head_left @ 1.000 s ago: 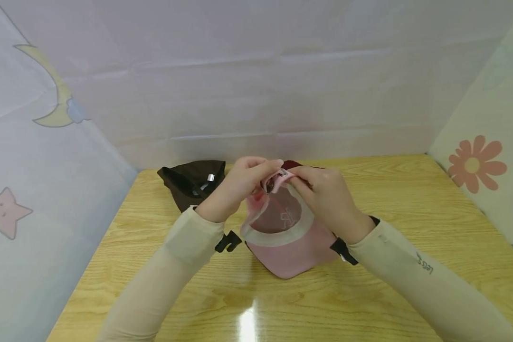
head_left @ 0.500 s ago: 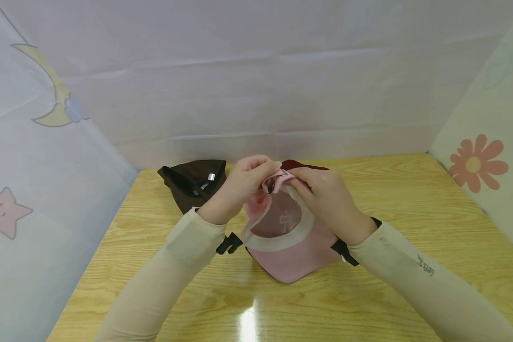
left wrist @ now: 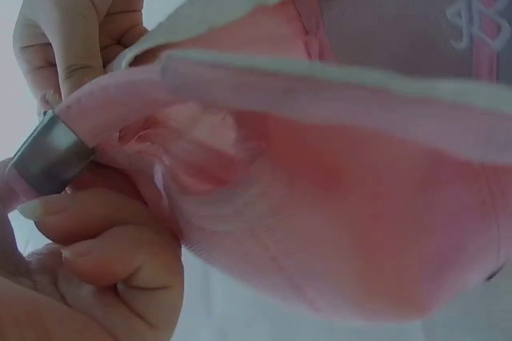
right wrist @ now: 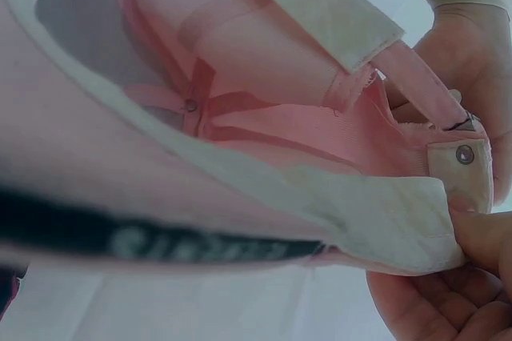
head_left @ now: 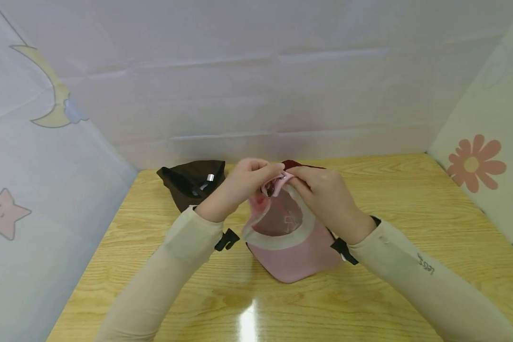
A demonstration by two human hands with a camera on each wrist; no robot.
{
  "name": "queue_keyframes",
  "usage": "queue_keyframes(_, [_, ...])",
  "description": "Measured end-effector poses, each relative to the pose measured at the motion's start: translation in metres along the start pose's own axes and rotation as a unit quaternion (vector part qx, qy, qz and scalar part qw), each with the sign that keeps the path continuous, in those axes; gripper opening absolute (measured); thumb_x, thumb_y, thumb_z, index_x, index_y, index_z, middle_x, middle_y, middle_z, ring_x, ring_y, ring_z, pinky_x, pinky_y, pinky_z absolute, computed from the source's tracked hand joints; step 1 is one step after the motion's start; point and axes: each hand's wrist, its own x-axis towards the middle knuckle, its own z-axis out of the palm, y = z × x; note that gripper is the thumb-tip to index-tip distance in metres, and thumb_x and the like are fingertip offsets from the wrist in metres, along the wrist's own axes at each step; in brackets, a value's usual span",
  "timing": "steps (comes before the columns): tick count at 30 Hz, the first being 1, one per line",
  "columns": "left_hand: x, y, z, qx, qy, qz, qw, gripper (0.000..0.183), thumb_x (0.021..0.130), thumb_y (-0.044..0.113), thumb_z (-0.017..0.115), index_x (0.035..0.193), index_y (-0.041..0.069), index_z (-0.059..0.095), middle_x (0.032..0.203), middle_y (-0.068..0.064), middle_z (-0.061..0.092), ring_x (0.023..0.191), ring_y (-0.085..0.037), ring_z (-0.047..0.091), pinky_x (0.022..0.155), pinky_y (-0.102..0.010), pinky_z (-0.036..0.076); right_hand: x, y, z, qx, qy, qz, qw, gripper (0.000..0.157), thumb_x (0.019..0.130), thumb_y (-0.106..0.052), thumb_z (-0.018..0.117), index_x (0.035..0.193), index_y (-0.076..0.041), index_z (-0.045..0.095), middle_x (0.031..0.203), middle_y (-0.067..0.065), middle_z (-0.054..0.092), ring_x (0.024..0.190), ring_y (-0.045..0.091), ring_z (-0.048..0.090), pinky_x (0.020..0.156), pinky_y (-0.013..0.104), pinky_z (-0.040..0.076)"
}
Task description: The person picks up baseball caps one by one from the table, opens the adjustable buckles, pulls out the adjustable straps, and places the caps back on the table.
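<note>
A pink baseball cap [head_left: 290, 261] is held up by its back, its brim toward me and its pale sweatband showing. My left hand [head_left: 239, 187] pinches the strap end by the metal buckle [left wrist: 52, 153], thumb on top. Close to it, my right hand [head_left: 331, 197] grips the other side of the back opening between thumb and fingers. In the right wrist view, the pink strap [right wrist: 420, 85] runs to the buckle beside a tab with a metal snap [right wrist: 465, 154]. In the head view, fingers hide part of the buckle.
A dark brown cap [head_left: 207, 171] lies upturned at the back left of the wooden table [head_left: 188, 304], with a white label inside. Something dark red [head_left: 305, 165] shows behind my hands. Patterned cloth walls [head_left: 256, 95] stand around the table's back and sides.
My hands stay in nearly the same place on the strap. The left thumb has shifted slightly to the right, and the cap's brim hangs a little lower.
</note>
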Motion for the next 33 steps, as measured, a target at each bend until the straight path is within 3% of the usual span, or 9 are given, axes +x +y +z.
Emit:
queue_keyframes(4, [0.0004,0.0012,-0.0012,0.016,-0.010,0.000,0.9998,0.034,0.098,0.020,0.053,0.067,0.006,0.053,0.062,-0.002,0.045,0.057,-0.016,0.041,0.052,-0.030,0.037,0.0002,-0.0001,0.0003,0.003,-0.012,-0.005,1.000,0.017,0.082,-0.003,0.075,0.098,0.004,0.072,0.089,0.013,0.072,0.073,0.024,0.068,0.066,0.037,0.056])
queue_keyframes(9, [0.0008,-0.0019,-0.0003,-0.016,0.013,0.016,0.9997,0.028,0.097,0.016,0.050,0.073,0.005,0.060,0.064,-0.001,0.050,0.059,-0.014,0.045,0.052,-0.027,0.038,0.0002,-0.0010,0.0007,0.015,-0.033,0.010,0.999,0.021,0.082,-0.004,0.075,0.102,0.003,0.071,0.094,0.014,0.072,0.080,0.026,0.069,0.071,0.039,0.056])
queue_keyframes(16, [0.0016,-0.0044,0.0027,-0.045,0.019,0.056,0.9972,0.026,0.097,0.013,0.051,0.076,0.003,0.062,0.068,-0.001,0.056,0.062,-0.013,0.050,0.054,-0.025,0.041,0.0000,-0.0010,-0.0004,0.019,-0.023,0.023,0.999,0.017,0.082,0.000,0.074,0.099,0.005,0.071,0.092,0.017,0.072,0.080,0.029,0.069,0.070,0.040,0.056])
queue_keyframes(20, [0.0013,-0.0030,0.0033,-0.046,0.015,0.041,0.9980,0.025,0.098,0.015,0.052,0.077,0.004,0.061,0.066,-0.001,0.054,0.055,-0.013,0.045,0.049,-0.026,0.037,0.0004,-0.0002,-0.0007,0.012,-0.017,0.019,1.000,0.015,0.083,0.000,0.073,0.097,0.006,0.071,0.088,0.017,0.071,0.068,0.024,0.067,0.061,0.036,0.055])
queue_keyframes(24, [0.0009,0.0016,0.0021,-0.003,0.019,0.008,0.9998,0.029,0.098,0.024,0.056,0.078,0.004,0.065,0.067,-0.002,0.054,0.056,-0.016,0.044,0.051,-0.028,0.038,0.0014,0.0003,-0.0014,0.003,-0.013,0.015,1.000,0.013,0.084,0.000,0.073,0.094,0.007,0.071,0.076,0.015,0.068,0.050,0.015,0.050,0.050,0.028,0.043])
queue_keyframes(27, [0.0006,0.0042,0.0023,0.023,0.021,-0.004,0.9995,0.030,0.099,0.024,0.055,0.079,0.003,0.064,0.070,-0.003,0.053,0.060,-0.017,0.046,0.054,-0.029,0.040,0.0021,-0.0004,-0.0018,-0.005,-0.018,0.015,1.000,0.012,0.084,-0.001,0.073,0.094,0.006,0.071,0.067,0.012,0.064,0.046,0.011,0.038,0.047,0.026,0.035])
queue_keyframes(33, [0.0005,0.0021,0.0064,-0.015,0.022,0.003,0.9996,0.026,0.099,0.015,0.050,0.079,0.002,0.060,0.071,-0.004,0.057,0.059,-0.017,0.050,0.050,-0.027,0.041,0.0023,-0.0018,-0.0017,-0.001,-0.019,0.015,1.000,0.014,0.083,-0.001,0.074,0.095,0.006,0.072,0.079,0.014,0.070,0.048,0.013,0.048,0.050,0.028,0.044])
